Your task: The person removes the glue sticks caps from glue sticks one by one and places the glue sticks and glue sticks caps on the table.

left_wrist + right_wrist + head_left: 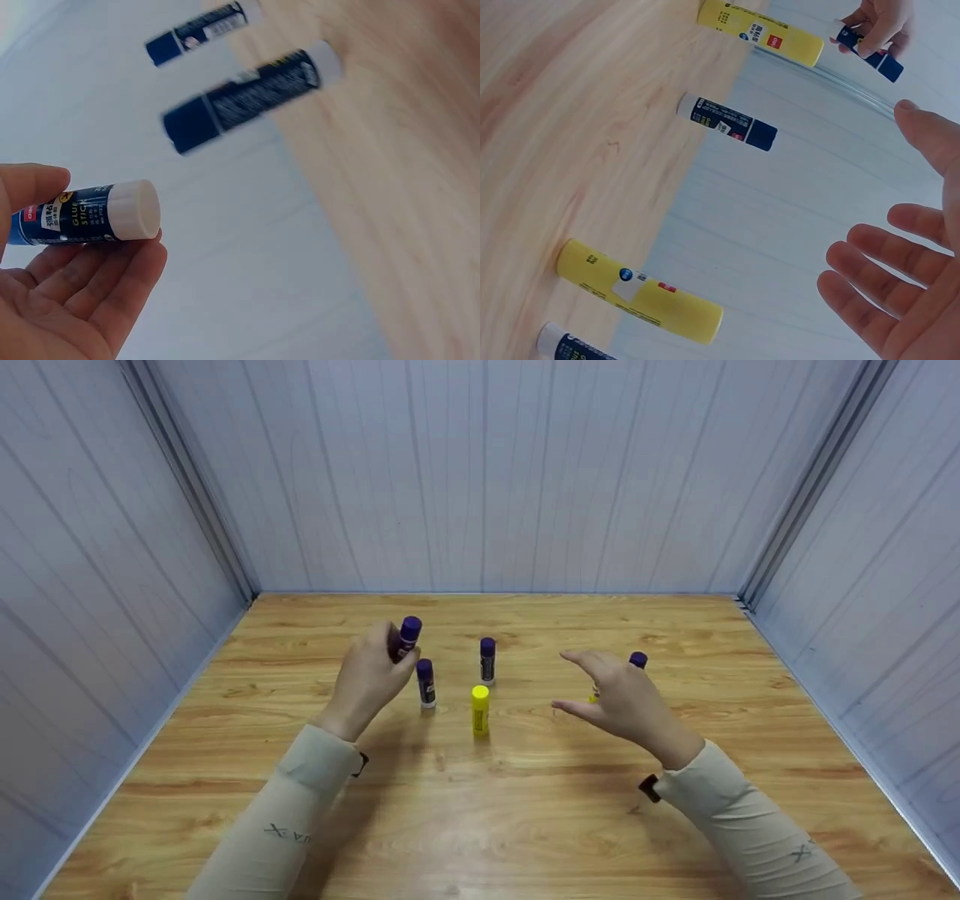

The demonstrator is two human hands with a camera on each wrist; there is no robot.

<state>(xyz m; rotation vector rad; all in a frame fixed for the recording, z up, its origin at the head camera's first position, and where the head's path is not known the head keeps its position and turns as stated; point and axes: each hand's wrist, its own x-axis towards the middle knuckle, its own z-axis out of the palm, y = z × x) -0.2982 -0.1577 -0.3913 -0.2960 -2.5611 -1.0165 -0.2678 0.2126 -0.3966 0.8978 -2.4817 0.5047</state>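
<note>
Glue stick (88, 213), dark blue, grasped in the left hand (366, 681) between thumb and fingers; tilted, cap (410, 627) uppermost, white base (136, 210) jutting clear. Apparently lifted off the table (480, 825), near a second dark-blue stick (427, 685). Likely light and stiff, hard to break, perhaps slightly slippery along the smooth label, and prone to roll if laid down. Best pinched round the middle of the barrel rather than by the cap alone, for fear of pulling it off.

Right hand (624, 701) released, holding nothing, thumb and fingers spread well apart. Close by, partly hidden behind that hand in the head view: a tall yellow stick (640, 291) and a fourth dark-blue stick (574, 346), cut off by the edge of the right wrist view.

Standing upright between the hands: the second dark-blue stick just beside the left, a third dark-blue stick (487, 661) farther back, another yellow stick (480, 712) nearest the person.

As for containers, just the tubes themselves: caps visible on the dark-blue ones, seams on the yellow ones too faint to make out. Contents out of sight; impossible to tell how full.

Farther out, pale panelled walls (487, 472) around the wood-grain tabletop.
</note>
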